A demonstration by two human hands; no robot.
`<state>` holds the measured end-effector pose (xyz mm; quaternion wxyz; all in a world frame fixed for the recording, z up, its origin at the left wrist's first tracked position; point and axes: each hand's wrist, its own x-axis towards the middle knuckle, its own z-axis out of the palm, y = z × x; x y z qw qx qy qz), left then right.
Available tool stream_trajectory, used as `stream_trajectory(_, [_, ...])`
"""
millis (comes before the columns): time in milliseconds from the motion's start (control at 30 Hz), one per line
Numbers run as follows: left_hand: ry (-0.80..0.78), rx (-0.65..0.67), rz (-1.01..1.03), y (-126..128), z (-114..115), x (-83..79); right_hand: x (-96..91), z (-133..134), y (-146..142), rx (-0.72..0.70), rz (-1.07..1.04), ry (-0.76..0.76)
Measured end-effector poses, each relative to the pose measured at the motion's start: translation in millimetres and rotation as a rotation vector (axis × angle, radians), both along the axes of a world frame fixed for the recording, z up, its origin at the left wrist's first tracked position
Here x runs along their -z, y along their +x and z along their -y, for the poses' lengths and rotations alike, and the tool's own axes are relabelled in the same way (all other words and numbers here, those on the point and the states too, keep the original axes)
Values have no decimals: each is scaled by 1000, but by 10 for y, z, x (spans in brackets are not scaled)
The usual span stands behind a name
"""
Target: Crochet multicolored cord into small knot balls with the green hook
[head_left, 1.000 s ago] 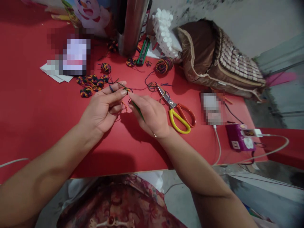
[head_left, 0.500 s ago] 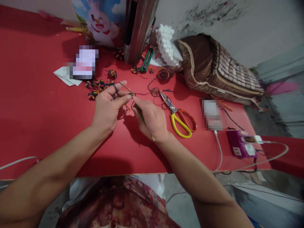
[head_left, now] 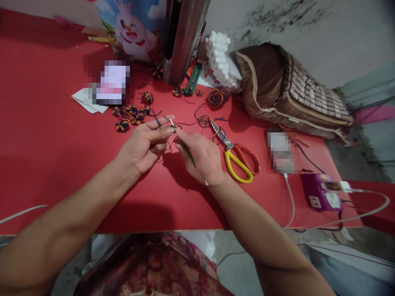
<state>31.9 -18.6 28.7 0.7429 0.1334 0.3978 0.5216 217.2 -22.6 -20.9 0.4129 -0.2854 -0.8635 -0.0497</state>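
Note:
My right hand [head_left: 202, 158] is closed around a crochet hook [head_left: 187, 152] with a green handle; its metal tip points up and left. Between thumb and fingers, my left hand [head_left: 148, 142] pinches a small piece of multicoloured crochet work [head_left: 175, 127], largely hidden by the fingertips. Dark yarn runs around a finger of my left hand. Beyond that hand lies a cluster of crocheted pieces [head_left: 131, 114] with a small yarn ball [head_left: 148, 97] behind it. A larger yarn ball [head_left: 216, 95] sits further right, its strand trailing in loops toward my hands.
Scissors [head_left: 237, 154] with yellow and red handles lie right of my right hand, loose yarn across the blades. A green box cutter [head_left: 193, 79] rests near a metal post [head_left: 185, 45]. Two blurred phones, a purple power adapter [head_left: 321, 192] and a brown cushion [head_left: 290, 86] share the red table [head_left: 46, 164].
The hook tip has shifted and now stands steeper at the work. My left hand's fingers have drawn closer together and curled more. The whole view has shifted slightly.

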Motion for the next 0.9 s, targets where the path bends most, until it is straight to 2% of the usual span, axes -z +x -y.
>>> stream_trajectory(133, [60, -103, -79, 43, 24, -34, 29, 41, -87, 126, 82, 153])
stream_trajectory(233, [121, -176, -171, 71, 53, -14, 32, 64, -129, 189, 113, 210])
stream_trajectory(433, [339, -255, -391, 98, 78, 110, 40, 100, -157, 234, 130, 144])
stream_trajectory(600, [404, -216, -555, 76, 27, 167, 36, 104, -150, 236, 162, 130])
stream_trajectory(900, [431, -196, -566, 51, 34, 206, 71, 128, -150, 227, 158, 64])
